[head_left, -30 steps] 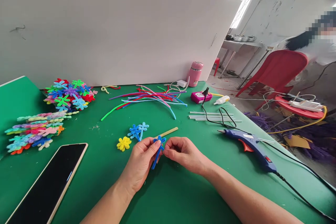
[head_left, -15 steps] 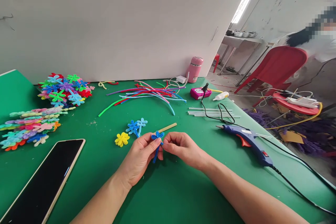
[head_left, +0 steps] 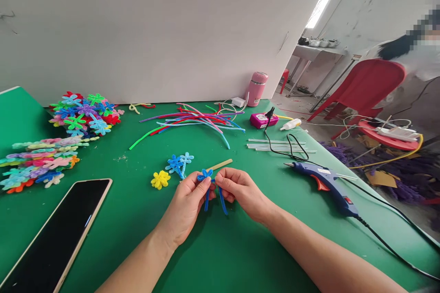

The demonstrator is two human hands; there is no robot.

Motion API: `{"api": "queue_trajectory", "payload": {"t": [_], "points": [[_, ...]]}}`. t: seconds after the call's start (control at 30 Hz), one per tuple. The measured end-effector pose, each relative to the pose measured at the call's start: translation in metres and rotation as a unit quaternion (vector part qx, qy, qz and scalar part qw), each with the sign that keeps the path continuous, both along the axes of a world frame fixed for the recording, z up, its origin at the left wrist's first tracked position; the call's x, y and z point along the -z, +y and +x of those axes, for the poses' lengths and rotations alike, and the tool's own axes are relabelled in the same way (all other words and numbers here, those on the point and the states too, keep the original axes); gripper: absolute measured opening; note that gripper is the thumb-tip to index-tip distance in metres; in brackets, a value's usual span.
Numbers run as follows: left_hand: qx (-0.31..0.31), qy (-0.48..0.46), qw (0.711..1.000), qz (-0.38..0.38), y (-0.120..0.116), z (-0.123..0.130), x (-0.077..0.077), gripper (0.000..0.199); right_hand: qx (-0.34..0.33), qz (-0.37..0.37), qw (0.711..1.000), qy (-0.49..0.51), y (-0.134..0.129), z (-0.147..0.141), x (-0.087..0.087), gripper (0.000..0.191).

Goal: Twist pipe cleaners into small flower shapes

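Observation:
Between the thumb and fingers of my left hand is a blue pipe-cleaner flower, its short stem hanging below. My right hand pinches a blue pipe cleaner at the flower's right side; the free end dangles beneath the fingers. Whether the two blue pieces are one is hidden by my fingertips. Just beyond my left hand lie a yellow pipe-cleaner flower and two blue flowers on stems. A thin tan stick lies on the green table behind my fingers.
Loose pipe cleaners lie at the back, with piled flowers to the left. A phone is front left. On the right are a blue glue gun with its cord, glue sticks and a pink flask. A person sits beyond.
My right hand has shifted slightly, and a second blue pipe-cleaner end now hangs below it. My left hand still holds the flower. The view has moved a little.

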State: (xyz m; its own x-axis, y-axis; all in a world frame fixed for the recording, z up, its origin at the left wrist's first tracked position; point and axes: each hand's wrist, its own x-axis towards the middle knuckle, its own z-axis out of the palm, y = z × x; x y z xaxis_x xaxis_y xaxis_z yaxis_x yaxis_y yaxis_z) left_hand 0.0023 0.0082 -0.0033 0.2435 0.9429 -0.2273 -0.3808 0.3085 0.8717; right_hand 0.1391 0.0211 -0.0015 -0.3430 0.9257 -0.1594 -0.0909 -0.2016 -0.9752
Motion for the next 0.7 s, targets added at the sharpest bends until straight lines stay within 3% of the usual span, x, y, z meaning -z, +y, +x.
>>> {"api": "queue_trajectory", "payload": {"t": [0.23, 0.43, 0.57, 0.7], "points": [[0.004, -0.048, 0.999, -0.012, -0.001, 0.003, 0.001, 0.008, 0.004, -0.007, 1.0, 0.009, -0.002, -0.001, 0.001, 0.035], [-0.013, 0.031, 0.999, 0.02, -0.001, 0.002, 0.004, 0.014, 0.007, -0.02, 0.999, 0.05, -0.001, -0.003, 0.005, 0.031], [-0.012, 0.08, 0.996, 0.041, 0.001, -0.001, 0.009, 0.016, 0.003, 0.031, 0.999, 0.027, 0.001, -0.002, 0.008, 0.028], [-0.013, 0.053, 0.998, 0.027, 0.004, -0.001, 0.005, 0.014, 0.01, 0.112, 0.994, 0.014, 0.001, 0.0, 0.011, 0.023]]}}
